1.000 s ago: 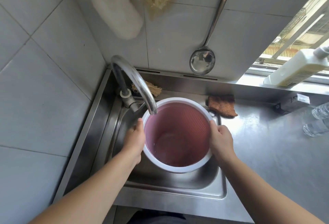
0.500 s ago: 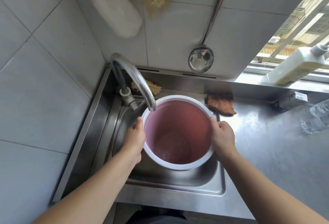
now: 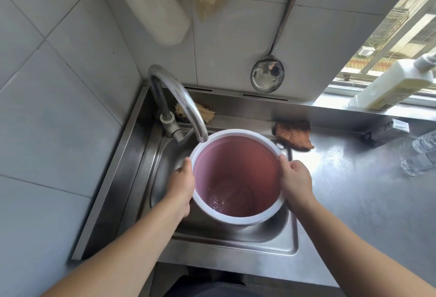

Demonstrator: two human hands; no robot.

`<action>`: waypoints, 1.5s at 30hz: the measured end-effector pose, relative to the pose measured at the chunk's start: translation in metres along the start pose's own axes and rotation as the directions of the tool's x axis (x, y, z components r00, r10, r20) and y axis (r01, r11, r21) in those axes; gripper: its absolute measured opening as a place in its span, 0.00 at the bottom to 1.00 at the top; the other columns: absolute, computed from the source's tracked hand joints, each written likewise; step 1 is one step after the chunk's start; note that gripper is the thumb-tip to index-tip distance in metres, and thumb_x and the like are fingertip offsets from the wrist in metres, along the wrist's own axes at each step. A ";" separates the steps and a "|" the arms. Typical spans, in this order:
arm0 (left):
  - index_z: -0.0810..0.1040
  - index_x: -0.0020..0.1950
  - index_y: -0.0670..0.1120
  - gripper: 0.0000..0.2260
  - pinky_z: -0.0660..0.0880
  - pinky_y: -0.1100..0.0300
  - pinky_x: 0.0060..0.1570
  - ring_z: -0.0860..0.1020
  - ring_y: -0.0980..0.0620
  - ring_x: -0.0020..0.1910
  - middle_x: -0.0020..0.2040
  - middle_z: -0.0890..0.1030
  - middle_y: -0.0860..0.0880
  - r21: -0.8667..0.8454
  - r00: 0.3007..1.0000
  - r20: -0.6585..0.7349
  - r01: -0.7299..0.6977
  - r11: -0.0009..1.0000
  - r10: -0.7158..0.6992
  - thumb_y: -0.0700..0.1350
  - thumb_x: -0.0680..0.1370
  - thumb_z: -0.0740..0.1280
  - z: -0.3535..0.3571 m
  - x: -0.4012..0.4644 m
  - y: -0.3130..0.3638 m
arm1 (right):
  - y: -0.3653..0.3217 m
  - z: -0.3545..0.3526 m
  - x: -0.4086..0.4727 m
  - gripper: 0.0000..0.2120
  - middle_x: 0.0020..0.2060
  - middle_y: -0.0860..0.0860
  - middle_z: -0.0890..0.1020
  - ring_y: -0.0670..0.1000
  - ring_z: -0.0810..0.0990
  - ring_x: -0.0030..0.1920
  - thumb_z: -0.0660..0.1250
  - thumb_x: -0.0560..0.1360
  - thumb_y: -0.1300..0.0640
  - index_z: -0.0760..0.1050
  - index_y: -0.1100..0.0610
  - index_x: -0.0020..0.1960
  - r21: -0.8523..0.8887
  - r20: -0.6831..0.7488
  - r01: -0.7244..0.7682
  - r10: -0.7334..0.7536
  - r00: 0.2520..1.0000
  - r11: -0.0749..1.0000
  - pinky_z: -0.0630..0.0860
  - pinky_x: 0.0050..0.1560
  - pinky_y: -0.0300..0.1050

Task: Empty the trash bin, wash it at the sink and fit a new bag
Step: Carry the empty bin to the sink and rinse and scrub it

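The pink trash bin [image 3: 238, 176] sits upright in the sink [image 3: 236, 244] at the worktop's left end, its far rim under the faucet [image 3: 186, 108], water pooled inside. The left hand [image 3: 181, 183] and right hand [image 3: 295, 181] grip its 2 sides.

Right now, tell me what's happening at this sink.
A person holds a pink trash bin with a white rim over the steel sink, left hand and right hand gripping opposite sides. The rim sits under the faucet spout. A little water lies in the bin's bottom; no bag is fitted yet.
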State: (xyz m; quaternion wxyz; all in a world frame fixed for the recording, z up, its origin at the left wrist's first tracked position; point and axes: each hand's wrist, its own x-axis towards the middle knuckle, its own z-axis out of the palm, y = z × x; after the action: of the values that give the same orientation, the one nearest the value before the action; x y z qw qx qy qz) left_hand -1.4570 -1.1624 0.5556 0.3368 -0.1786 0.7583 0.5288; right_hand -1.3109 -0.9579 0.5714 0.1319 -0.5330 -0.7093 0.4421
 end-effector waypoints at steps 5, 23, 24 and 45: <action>0.79 0.47 0.49 0.22 0.72 0.57 0.37 0.80 0.48 0.44 0.45 0.82 0.48 0.002 0.995 -0.090 -0.053 0.999 0.053 0.66 0.78 0.57 -0.013 0.005 0.021 | -0.018 0.015 -0.002 0.24 0.23 0.43 0.66 0.48 0.66 0.27 0.58 0.79 0.40 0.59 0.52 0.30 0.074 0.018 -0.001 0.000 1.000 0.997 0.63 0.30 0.45; 0.79 0.45 0.48 0.24 0.75 0.54 0.44 0.80 0.48 0.46 0.46 0.82 0.48 0.024 0.991 -0.112 -0.075 0.997 0.077 0.67 0.76 0.57 -0.030 0.005 0.007 | -0.001 0.024 -0.016 0.24 0.32 0.49 0.74 0.49 0.73 0.33 0.56 0.78 0.36 0.67 0.54 0.34 0.030 0.082 0.038 -0.040 0.996 0.999 0.69 0.34 0.46; 0.80 0.46 0.49 0.24 0.78 0.51 0.48 0.81 0.46 0.47 0.47 0.83 0.46 0.031 0.991 -0.110 -0.072 0.997 0.075 0.67 0.76 0.57 -0.031 0.005 0.004 | 0.002 0.024 -0.018 0.24 0.33 0.49 0.75 0.49 0.74 0.34 0.56 0.78 0.36 0.68 0.54 0.35 0.025 0.085 0.039 -0.041 0.996 0.999 0.70 0.35 0.46; 0.81 0.49 0.50 0.23 0.74 0.58 0.40 0.80 0.51 0.45 0.46 0.84 0.51 -0.006 1.000 -0.008 0.015 1.000 -0.015 0.65 0.79 0.55 -0.007 -0.022 0.003 | -0.005 -0.008 0.003 0.23 0.28 0.49 0.70 0.50 0.68 0.31 0.59 0.78 0.40 0.64 0.55 0.31 -0.001 0.031 0.032 -0.032 0.999 0.999 0.66 0.32 0.46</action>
State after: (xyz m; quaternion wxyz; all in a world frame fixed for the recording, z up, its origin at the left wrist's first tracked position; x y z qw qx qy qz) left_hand -1.4458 -1.1696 0.5744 0.3372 -0.1876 0.7566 0.5278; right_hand -1.3099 -0.9513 0.5788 0.1275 -0.5145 -0.7202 0.4475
